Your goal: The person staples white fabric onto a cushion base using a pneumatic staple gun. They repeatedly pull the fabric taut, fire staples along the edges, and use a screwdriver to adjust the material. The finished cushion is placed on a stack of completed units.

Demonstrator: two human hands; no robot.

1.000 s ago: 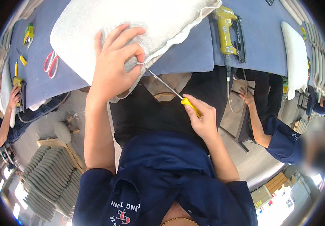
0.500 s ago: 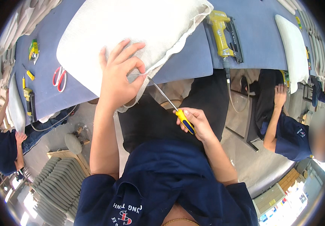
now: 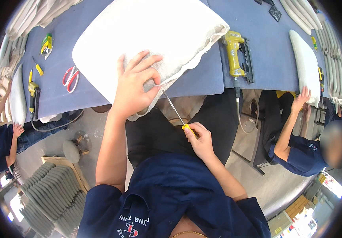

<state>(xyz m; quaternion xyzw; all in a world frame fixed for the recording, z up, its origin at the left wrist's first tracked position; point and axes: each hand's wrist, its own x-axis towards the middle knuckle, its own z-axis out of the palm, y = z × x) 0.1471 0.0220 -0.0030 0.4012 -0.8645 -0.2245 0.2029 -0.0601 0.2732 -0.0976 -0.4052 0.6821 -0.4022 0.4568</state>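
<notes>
A pale, fabric-covered seat cushion [image 3: 147,33] lies on the table, its near end hanging over the front edge. My left hand [image 3: 136,88] rests on its near side, thumb and forefinger pinching the loose fabric edge, other fingers spread over the cover. In my right hand [image 3: 201,141] is a screwdriver [image 3: 172,104] with a yellow handle, mostly hidden by the fingers. Its metal shaft points up and left. The tip meets the fabric edge just beside my left fingertips; whether it is under the cloth, I cannot tell.
A yellow staple gun [image 3: 233,55] with a hose lies right of the cushion. Red-and-white scissors [image 3: 71,79] are on the left, near a small green-and-yellow box [image 3: 46,44]. Co-workers handle cushions at both sides. Stacked cushion pieces [image 3: 54,186] stand at lower left.
My right hand has changed its hold, now covering most of the screwdriver's handle. My left hand keeps its pinch. The right-hand co-worker's hand has come up to a cushion. The whole view has shifted slightly.
</notes>
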